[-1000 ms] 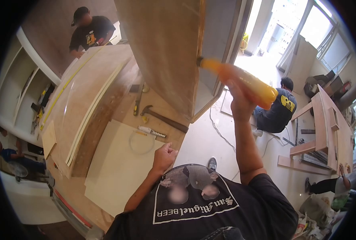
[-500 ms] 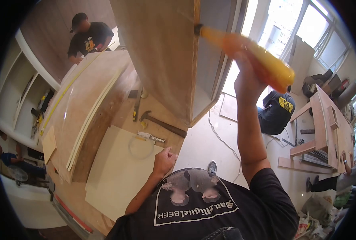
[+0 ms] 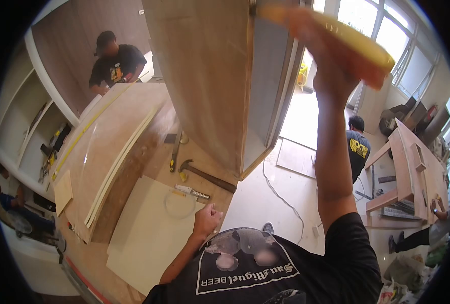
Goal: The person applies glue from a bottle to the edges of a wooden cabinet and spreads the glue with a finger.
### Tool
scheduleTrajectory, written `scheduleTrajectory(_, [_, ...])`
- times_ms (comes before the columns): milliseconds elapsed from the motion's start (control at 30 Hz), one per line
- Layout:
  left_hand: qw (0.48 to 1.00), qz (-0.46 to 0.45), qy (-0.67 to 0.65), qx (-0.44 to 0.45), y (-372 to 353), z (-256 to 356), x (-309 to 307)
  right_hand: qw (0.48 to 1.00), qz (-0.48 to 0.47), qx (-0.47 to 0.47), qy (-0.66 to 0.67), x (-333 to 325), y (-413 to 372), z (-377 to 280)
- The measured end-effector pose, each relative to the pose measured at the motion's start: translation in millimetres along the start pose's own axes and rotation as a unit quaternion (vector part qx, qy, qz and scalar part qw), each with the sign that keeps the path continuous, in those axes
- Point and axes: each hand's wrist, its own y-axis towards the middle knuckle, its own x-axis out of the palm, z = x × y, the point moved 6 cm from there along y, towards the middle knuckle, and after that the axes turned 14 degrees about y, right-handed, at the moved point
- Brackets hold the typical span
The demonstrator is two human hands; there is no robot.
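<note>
High at the upper right, my right hand (image 3: 334,76) is wrapped around a yellow-orange bottle (image 3: 361,45), blurred by motion. Its tapered neck points left, and the dark tip is right at the front edge of a tall upright wooden panel (image 3: 205,76). My left hand (image 3: 208,220) is low, fingers curled in with nothing showing in them, beside the bench edge. Close to it are a pale sheet (image 3: 144,233), a clear ring-shaped item (image 3: 179,205) and a white-handled blade (image 3: 192,191). Just beyond lies a hammer (image 3: 207,176).
A second tool with a black-and-yellow handle (image 3: 174,154) lies near the panel's foot. A curved wooden piece (image 3: 113,137) carries a yellow tape measure (image 3: 86,124). One person (image 3: 116,63) leans over its far end; another (image 3: 357,149) is low behind my arm. A cable (image 3: 280,195) crosses the floor.
My right hand and the bottle have moved upward and a little right, with the tip higher along the panel edge. My left hand has stayed almost in place. The view has shifted slightly.
</note>
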Motion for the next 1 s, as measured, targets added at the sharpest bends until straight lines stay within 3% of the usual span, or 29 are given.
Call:
scheduleTrajectory(67, [1.0,-0.006,-0.003,-0.006,-1,3,-4,1.0,-0.016,0.016,0.011,-8,-33,3])
scheduleTrajectory(233, [1.0,0.006,-0.007,0.016,2,-3,0,0.991,-0.047,0.053,-0.111,-30,-97,11])
scheduleTrajectory(333, [1.0,0.003,-0.004,0.031,9,2,0,0.992,0.03,0.084,-0.089,-41,-120,12])
scheduleTrajectory(433, [0.996,0.02,-0.033,0.081,12,31,-15,0.964,0.177,0.089,0.179,-48,-138,20])
scheduleTrajectory(567, [0.967,-0.043,-0.236,0.091,0,115,-55,0.788,0.258,0.331,0.451,-51,-188,38])
scheduleTrajectory(700, [0.907,-0.102,-0.389,0.123,-11,176,-73,0.698,0.387,0.459,0.39,-76,-255,55])
scheduleTrajectory(767, [0.868,-0.131,-0.448,0.17,-10,193,-69,0.682,0.414,0.487,0.355,-86,-279,53])
scheduleTrajectory(833, [0.828,-0.164,-0.512,0.161,-3,203,-55,0.661,0.429,0.515,0.338,-104,-305,47])
scheduleTrajectory(1000, [0.768,-0.242,-0.582,0.112,17,216,-13,0.687,0.415,0.531,0.273,-145,-326,26])
